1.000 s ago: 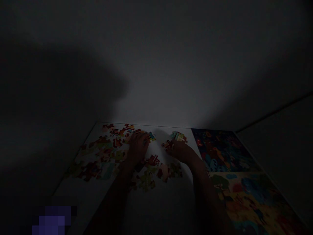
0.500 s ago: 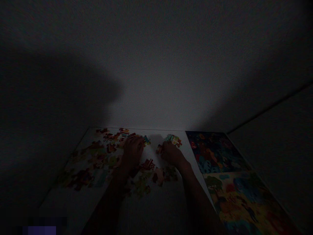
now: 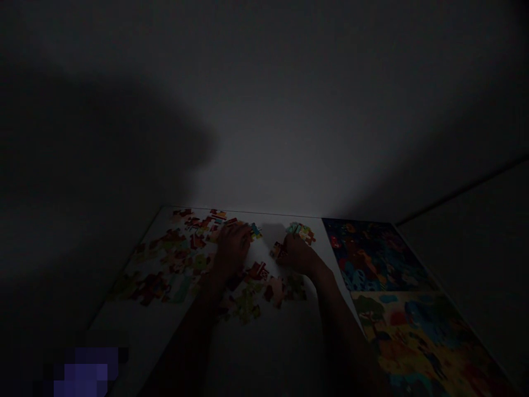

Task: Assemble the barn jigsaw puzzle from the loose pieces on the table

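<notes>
In dim light, my left hand (image 3: 233, 245) rests over loose jigsaw pieces near the table's far edge, its fingers apart and slightly bent. A blue-and-yellow jigsaw piece (image 3: 255, 230) lies by its fingertips. My right hand (image 3: 295, 253) is closed, with a dark red jigsaw piece (image 3: 278, 251) pinched at its left side. Just beyond that hand lies a small cluster of light green and yellow pieces (image 3: 303, 231). Between my forearms sit a red piece with a white pattern (image 3: 259, 270) and a green piece (image 3: 244, 306).
Many more jigsaw pieces (image 3: 165, 242) are spread over the white table (image 3: 264, 353) at left. Two colourful pictures, a dark blue one (image 3: 380, 259) and a yellow one (image 3: 413, 336), lie along the right side. A pale wall (image 3: 264, 138) rises behind the table.
The view has shifted slightly, so the table appears further right and a little higher. Both hands keep nearly the same places among the pieces.
</notes>
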A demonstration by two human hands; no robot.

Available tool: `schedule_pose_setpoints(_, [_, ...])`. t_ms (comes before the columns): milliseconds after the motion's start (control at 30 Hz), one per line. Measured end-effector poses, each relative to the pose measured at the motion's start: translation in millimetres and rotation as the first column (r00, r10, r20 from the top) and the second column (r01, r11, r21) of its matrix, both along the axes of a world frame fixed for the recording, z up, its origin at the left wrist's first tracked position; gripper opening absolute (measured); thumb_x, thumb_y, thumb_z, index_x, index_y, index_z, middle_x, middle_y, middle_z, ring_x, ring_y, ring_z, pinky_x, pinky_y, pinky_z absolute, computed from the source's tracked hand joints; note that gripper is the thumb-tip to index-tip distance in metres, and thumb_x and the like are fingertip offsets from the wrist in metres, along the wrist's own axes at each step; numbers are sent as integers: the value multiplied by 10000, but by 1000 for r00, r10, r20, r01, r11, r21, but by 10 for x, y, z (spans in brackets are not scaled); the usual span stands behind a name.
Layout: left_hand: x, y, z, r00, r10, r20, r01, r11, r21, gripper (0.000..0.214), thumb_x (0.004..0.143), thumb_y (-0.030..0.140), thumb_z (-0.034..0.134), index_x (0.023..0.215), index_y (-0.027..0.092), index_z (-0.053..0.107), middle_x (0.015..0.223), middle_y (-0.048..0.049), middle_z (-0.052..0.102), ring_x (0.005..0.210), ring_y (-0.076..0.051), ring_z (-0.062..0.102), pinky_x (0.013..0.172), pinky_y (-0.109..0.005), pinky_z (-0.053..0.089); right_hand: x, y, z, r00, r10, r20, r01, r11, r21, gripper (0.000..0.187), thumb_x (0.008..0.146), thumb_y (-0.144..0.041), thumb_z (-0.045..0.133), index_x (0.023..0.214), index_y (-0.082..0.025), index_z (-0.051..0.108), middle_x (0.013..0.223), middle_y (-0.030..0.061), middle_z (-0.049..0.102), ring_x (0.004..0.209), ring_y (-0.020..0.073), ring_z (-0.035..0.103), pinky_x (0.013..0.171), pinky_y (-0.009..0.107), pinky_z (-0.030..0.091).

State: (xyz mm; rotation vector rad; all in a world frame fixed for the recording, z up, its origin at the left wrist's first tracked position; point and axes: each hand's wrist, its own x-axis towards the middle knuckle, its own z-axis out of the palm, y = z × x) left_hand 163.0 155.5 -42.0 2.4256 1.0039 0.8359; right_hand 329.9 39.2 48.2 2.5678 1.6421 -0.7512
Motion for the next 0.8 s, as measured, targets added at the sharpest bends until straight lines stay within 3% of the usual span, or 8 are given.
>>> schedule_pose_setpoints(100, [3,2,5,1000,-7,5,7,1000,-15,285,854,191,512,1087,231,671,1177,-54,687,1167,-250,554,1111,-498,357,80,-27,-25,996,33,-86,-27,997,72,335,746,-196,689,1050,-138,562,1079,131,654,941,220,604,726,279,408])
schedule_pose_setpoints(233, [8,-13,26,1000,-3,29,3,1000,-15,284,853,183,506,1082,223,668,1176,-59,687,1161,-249,557,1116,-489,351,277,-56,-53,949,122,-291,-54,972,230,109,775,-189,616,879,-183,586,850,22,650,770,153,579,677,256,409])
schedule_pose_setpoints(333, [7,-25,40,999,-6,31,7,1000,-17,272,868,191,494,1078,224,665,1166,-55,689,1161,-246,556,1123,-489,339,488,-88,-76,868,144,-475,54,924,378,132,806,-293,583,865,-180,615,817,14,643,729,138,571,667,257,436])
schedule_pose_setpoints(433, [4,-25,47,1000,-18,16,18,1000,-22,266,882,204,493,1084,210,665,1176,-66,683,1158,-249,556,1111,-478,354,701,-136,-116,796,74,-601,260,855,448,281,795,-424,579,899,-168,631,796,25,654,685,141,568,633,269,449])
schedule_pose_setpoints(533, [2,-15,43,1000,-23,-5,23,999,-24,245,883,212,506,1064,218,672,1177,-62,681,1150,-248,558,1105,-472,358,859,-176,-180,792,-46,-609,417,770,484,344,758,-474,588,894,-162,638,797,41,666,662,148,569,620,284,454])
schedule_pose_setpoints(700, [-4,-2,31,999,-33,-16,33,999,-24,197,860,227,553,1000,233,692,1176,-50,674,1168,-248,544,1106,-473,357,984,-186,-322,784,-167,-598,549,636,543,448,711,-495,599,996,-150,615,815,64,679,674,170,592,637,315,472])
schedule_pose_setpoints(800, [-12,0,37,998,-52,-23,52,999,-14,143,852,252,574,909,234,704,1152,-53,672,1172,-251,537,1100,-474,360,1018,-156,-409,779,-200,-595,587,569,576,430,670,-506,640,923,-160,605,807,65,673,736,189,614,696,333,483])
